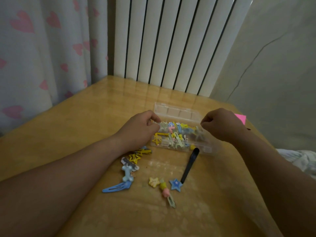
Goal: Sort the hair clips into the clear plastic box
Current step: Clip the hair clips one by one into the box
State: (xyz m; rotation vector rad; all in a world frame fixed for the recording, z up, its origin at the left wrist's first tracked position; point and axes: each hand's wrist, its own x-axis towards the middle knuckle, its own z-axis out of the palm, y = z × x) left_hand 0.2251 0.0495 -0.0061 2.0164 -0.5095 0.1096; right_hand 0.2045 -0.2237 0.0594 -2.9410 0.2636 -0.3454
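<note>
Clear plastic box (206, 150) sits mid-table, lid tipped open on the far side, packed with mixed hair clips (172, 134); left hand (141, 128) has fingers curled round the box's left end; right hand (220, 124) is fisted at the right end, fingertips pinched together, can't tell whether it holds anything. Loose on the wooden table (77, 125) near of the box: yellow star clips (135, 157), bone clip (127, 173), blue snap clip (116, 187), blue star clip (175, 184), long black clip (189, 166); pink note (241, 118) far right.
</note>
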